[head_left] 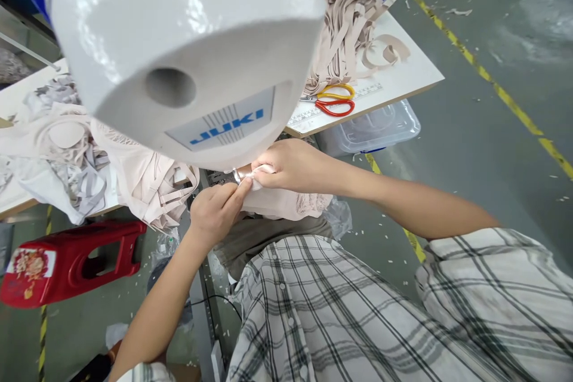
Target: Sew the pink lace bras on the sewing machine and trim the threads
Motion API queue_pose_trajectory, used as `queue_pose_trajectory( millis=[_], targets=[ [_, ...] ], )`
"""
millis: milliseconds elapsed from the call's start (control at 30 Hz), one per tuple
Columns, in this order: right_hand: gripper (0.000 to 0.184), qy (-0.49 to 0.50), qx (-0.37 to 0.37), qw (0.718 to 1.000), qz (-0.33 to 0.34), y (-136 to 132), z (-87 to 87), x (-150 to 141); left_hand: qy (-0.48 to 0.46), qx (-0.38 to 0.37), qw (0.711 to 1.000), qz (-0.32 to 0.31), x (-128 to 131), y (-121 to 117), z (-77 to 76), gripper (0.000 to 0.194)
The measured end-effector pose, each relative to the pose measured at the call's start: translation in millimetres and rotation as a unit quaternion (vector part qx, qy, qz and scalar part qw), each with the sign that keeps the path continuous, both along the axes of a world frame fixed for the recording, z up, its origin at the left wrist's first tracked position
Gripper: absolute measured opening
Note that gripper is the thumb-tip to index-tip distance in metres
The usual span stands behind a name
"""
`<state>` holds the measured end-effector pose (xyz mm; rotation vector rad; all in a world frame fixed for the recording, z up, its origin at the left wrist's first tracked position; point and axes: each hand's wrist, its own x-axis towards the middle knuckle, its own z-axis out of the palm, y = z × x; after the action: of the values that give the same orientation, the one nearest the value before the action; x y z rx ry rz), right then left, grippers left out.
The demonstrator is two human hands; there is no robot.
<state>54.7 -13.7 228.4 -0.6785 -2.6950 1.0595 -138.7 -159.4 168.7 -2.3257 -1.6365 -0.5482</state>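
Observation:
A pale pink bra (286, 203) with a lace part hangs over my lap below the head of a white JUKI sewing machine (215, 59). My right hand (290, 164) pinches a bunched edge of it between thumb and fingers, close under the machine head. From the left, my left hand (217, 209) grips the same edge, its index fingertip almost meeting the right thumb. Both hands are closed. The machine head hides the needle area, though a small lit metal part shows beside the fingertips.
Pale bras (143, 173) are heaped on the left table. Fabric straps (344, 36) lie on the right table near scissors (335, 108) and a ruler (371, 91). A clear plastic box (380, 128) sits below. On the floor stands a red stool (76, 262).

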Motion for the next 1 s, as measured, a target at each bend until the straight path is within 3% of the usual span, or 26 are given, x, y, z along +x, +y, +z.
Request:
queue_pose_trajectory(
  millis=[100, 200, 300, 367, 467, 567, 667, 833, 1000],
  targets=[
    [0.023, -0.006, 0.02, 1.0, -0.002, -2.3, -4.2, 2.8, 0.038, -0.002, 0.999, 0.01, 5.5, 1.7, 8.2, 0.04],
    [0.022, 0.056, 0.109, 0.992, -0.042, -12.1, -19.3, 8.3, 0.083, -0.043, 0.994, 0.054, 20.4, 1.6, 21.4, 0.038],
    [0.023, 0.158, 0.231, 0.954, -0.106, -27.0, -40.5, 13.5, 0.079, -0.097, 0.988, 0.093, 31.7, 1.0, 32.6, 0.038],
    [0.021, 0.2, 0.265, 0.933, -0.138, -35.8, -52.5, 15.3, 0.077, -0.104, 0.988, 0.089, 29.5, 2.0, 35.0, 0.038],
    [0.025, 0.203, 0.219, 0.943, -0.146, -44.9, -63.5, 15.8, 0.109, -0.094, 0.989, 0.022, 13.4, 6.2, 31.7, 0.042],
    [0.029, 0.195, 0.073, 0.962, -0.177, -50.3, -70.7, 16.7, 0.137, -0.081, 0.987, -0.03, 0.7, 11.3, 28.0, 0.042],
    [0.045, 0.227, -0.07, 0.948, -0.21, -51.7, -75.6, 18.8, 0.132, -0.067, 0.989, -0.009, 7.0, 12.2, 29.6, 0.037],
    [0.033, 0.211, -0.018, 0.964, -0.16, -38.5, -65.7, 18.4, 0.129, -0.051, 0.989, 0.061, 38.6, 5.9, 35.6, 0.035],
    [0.023, 0.206, -0.032, 0.965, -0.157, -14.0, -51.0, 11.3, 0.108, -0.057, 0.986, 0.114, 57.3, 7.0, 37.8, 0.033]
  ],
)
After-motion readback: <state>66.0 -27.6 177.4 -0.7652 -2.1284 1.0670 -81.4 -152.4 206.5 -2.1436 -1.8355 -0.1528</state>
